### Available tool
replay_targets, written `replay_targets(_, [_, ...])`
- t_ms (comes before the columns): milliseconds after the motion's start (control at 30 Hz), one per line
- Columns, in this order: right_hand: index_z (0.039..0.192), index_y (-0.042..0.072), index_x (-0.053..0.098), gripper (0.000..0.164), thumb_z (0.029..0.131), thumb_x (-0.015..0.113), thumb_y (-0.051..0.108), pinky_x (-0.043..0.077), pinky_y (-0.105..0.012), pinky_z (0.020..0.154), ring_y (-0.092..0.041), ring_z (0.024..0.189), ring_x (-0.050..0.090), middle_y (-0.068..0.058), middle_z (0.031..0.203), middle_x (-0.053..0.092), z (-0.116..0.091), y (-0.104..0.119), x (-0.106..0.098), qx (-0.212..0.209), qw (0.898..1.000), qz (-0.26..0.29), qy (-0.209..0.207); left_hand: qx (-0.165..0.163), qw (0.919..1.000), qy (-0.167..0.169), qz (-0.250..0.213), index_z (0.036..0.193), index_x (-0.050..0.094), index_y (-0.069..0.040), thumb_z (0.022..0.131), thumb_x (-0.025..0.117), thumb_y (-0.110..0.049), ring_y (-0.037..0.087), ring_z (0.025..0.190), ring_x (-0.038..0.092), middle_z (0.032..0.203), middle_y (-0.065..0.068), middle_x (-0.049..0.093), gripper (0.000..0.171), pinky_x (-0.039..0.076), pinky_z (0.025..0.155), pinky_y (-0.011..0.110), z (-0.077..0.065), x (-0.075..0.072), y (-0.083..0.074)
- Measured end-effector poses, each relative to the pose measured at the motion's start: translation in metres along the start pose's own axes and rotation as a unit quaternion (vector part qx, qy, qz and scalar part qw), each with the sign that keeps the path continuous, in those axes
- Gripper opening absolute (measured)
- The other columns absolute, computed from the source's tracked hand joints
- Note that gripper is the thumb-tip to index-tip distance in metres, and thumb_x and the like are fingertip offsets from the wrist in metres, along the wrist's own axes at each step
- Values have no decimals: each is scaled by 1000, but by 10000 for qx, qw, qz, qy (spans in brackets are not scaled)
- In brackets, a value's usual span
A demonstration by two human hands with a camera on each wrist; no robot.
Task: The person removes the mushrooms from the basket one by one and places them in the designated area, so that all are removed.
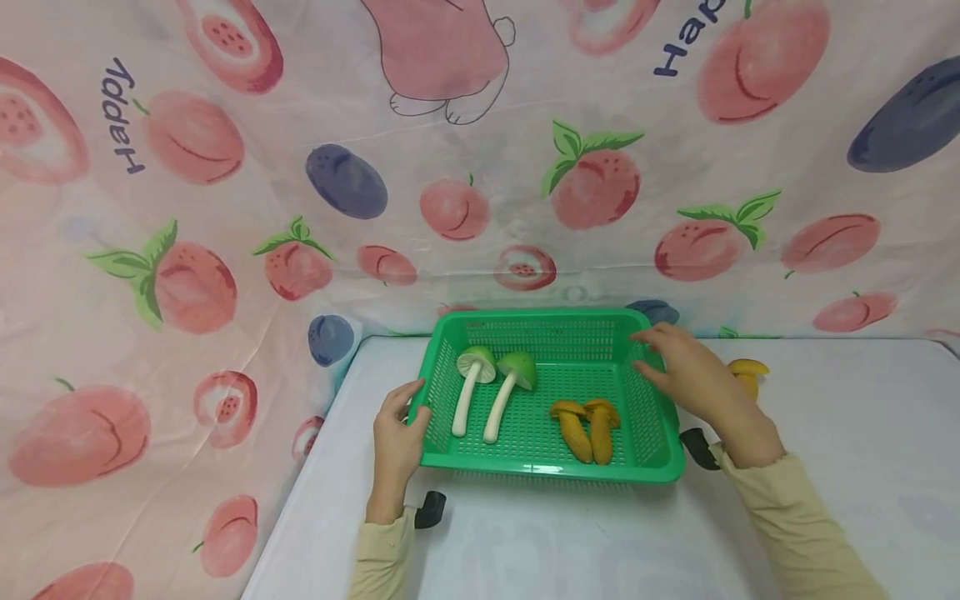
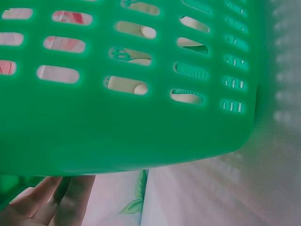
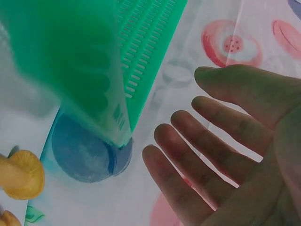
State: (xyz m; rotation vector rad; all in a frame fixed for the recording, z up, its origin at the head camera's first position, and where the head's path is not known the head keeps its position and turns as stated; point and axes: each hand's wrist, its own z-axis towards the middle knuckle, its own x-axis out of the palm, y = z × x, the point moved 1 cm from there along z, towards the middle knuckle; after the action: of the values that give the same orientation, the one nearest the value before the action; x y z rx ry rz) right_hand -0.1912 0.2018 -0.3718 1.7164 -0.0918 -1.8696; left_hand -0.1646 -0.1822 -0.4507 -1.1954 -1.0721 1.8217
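Observation:
A green plastic basket (image 1: 551, 472) with slotted walls holds two toy mushrooms with green caps and white stems (image 1: 506, 392) on its left side. Two yellow-brown toy mushrooms (image 1: 588, 429) lie toward its front right. My left hand (image 1: 399, 433) is at the basket's left rim, thumb and fingertips right at the edge; in the left wrist view its fingers (image 2: 70, 200) reach past the rim, partly hidden by it. Over the right rim is my right hand (image 1: 690, 367), fingers spread and holding nothing, as the right wrist view also shows.
Another yellow mushroom (image 1: 747, 372) lies on the white table (image 1: 840, 467) to the right of the basket, partly behind my right hand. A fruit-patterned cloth (image 1: 450, 275) hangs close behind the basket and along the left side.

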Motion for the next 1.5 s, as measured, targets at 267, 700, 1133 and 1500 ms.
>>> replay_targets(267, [128, -7, 60, 40, 93, 68, 11, 53, -52, 85, -40, 107, 61, -25, 121, 60, 4, 8, 5, -118, 9999, 4, 47, -26, 10000, 36, -48, 130, 66, -8, 91, 57, 1, 30, 112, 59, 135, 10, 58, 41, 48, 96, 50, 0, 0, 1])
replay_targets(700, [127, -7, 61, 38, 93, 67, 10, 51, -53, 91, -39, 112, 60, -24, 124, 60, 17, 17, 15, -314, 9989, 233, 252, -21, 10000, -4, 22, 131, 66, -9, 91, 57, 1, 29, 107, 60, 135, 9, 58, 42, 49, 92, 48, 0, 0, 3])
replay_targets(1133, [125, -5, 63, 36, 93, 68, 11, 52, -50, 90, -37, 110, 60, -22, 123, 62, 28, 25, 31, -467, 9965, 298, 618, -29, 10000, 29, -9, 131, 65, -9, 92, 57, 0, 30, 109, 60, 135, 9, 58, 41, 50, 91, 47, 1, 0, 3])
replay_targets(1500, [125, -4, 63, 35, 94, 67, 11, 52, -47, 89, -37, 108, 61, -22, 123, 62, 36, 24, 51, -432, 9925, 416, 1069, -92, 9999, -7, 51, 131, 66, -11, 91, 56, -1, 26, 104, 60, 136, 7, 58, 42, 51, 87, 43, 0, 0, 4])
